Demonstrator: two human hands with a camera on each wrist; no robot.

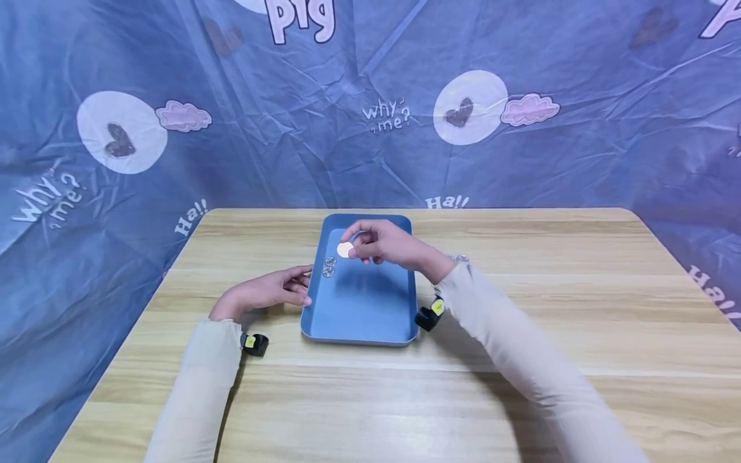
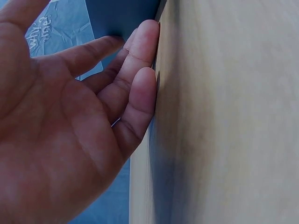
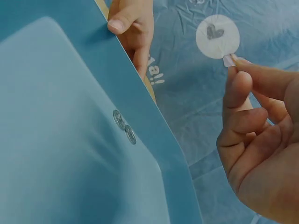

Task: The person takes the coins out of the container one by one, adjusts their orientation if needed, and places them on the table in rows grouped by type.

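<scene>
Apparent placing step: the right hand (image 1: 393, 244) holds a pale disc (image 1: 344, 249) pinched between fingers above the blue tray (image 1: 365, 315), seemingly to be lowered near two coins (image 1: 329, 267), while the left hand (image 1: 265, 292), fingers loosely parted, touches the left wall.

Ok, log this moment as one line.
right hand: pinches bright disc over blue tray | left hand: touches tray's left side | two coins: inside tray, near left wall

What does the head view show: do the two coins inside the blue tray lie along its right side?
No, the two coins lie along the left side of the blue tray.
</scene>
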